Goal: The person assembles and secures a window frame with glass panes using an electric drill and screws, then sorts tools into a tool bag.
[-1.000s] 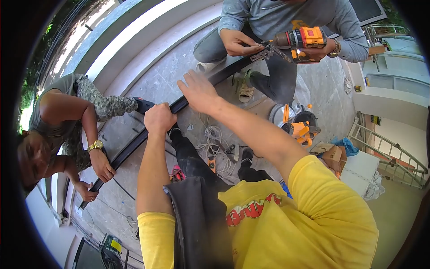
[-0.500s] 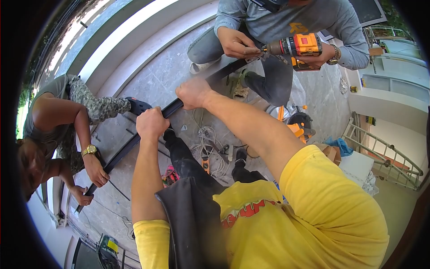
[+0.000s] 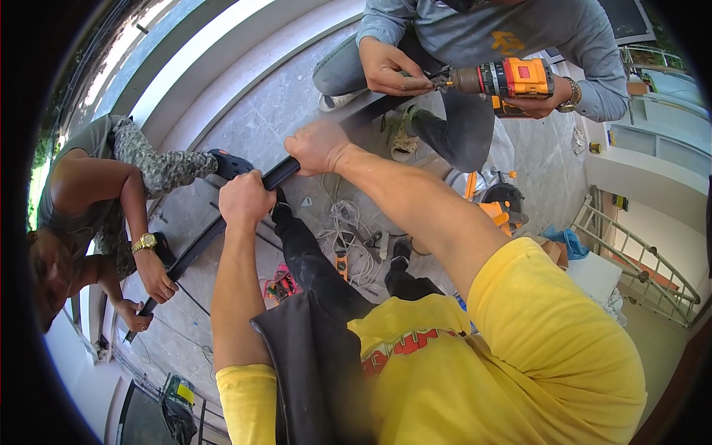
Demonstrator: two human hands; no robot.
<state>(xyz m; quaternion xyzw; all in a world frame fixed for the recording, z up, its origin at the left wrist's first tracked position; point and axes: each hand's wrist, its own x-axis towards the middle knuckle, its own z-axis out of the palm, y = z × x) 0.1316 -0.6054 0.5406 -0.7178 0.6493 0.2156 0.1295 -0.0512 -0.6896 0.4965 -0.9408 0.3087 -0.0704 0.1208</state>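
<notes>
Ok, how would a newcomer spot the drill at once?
Find the person in grey at the upper edge. Their watch-wearing hand grips the orange-and-black drill, held up, unlike the orange-trimmed machine on the floor.

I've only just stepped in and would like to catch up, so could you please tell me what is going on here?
The person wearing the camera grips a long black bar with the left hand and right hand. A co-worker in camouflage trousers holds its lower end with both hands. Towards the other end, a co-worker in a grey long-sleeved top holds an orange-and-black drill, its tip at a small piece by their other hand. The pictures don't show whether the drill is running.
</notes>
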